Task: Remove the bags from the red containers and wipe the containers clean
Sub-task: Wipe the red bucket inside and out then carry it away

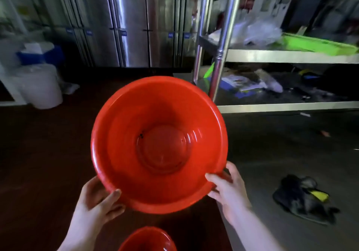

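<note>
While the left grip [97, 198] curled round the near-left rim of the red basin [159, 114], thumb laid over the edge, the basin hung tilted above the dark tabletop [38, 153], with its mouth toward the camera and no bag inside. Dark specks [141, 135] sat beside the base ring (a wipe should probably start there). A second red container [147, 239] showed just below. The right grip [227, 188] clasped the near-right rim. To wipe well, one hand ought to steady the rim while the other fetched a cloth. The dark bundle [303, 200] on the floor might have served, though I could not tell.
</note>
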